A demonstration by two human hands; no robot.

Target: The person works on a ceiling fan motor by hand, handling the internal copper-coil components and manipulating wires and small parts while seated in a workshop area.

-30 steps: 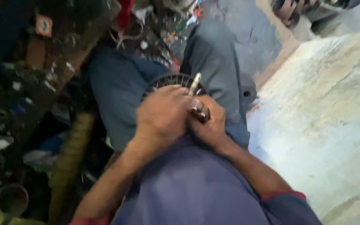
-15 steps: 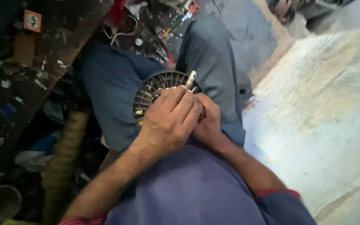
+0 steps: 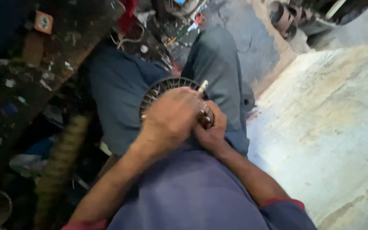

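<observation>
Hands (image 3: 188, 121) lower over fan wheel (image 3: 158, 91)

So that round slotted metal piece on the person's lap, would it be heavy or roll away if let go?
The round slotted piece looks like stiff dark metal, so probably heavy for its size. Being circular, it might roll if stood on edge. Both the left hand and the right hand rest on it, which probably steadies it.

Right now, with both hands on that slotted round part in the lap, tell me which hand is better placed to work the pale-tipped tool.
Probably the right hand: the pale-tipped tool rises beside its fingers. The left hand lies across the slotted round part, seemingly steadying it.
</observation>
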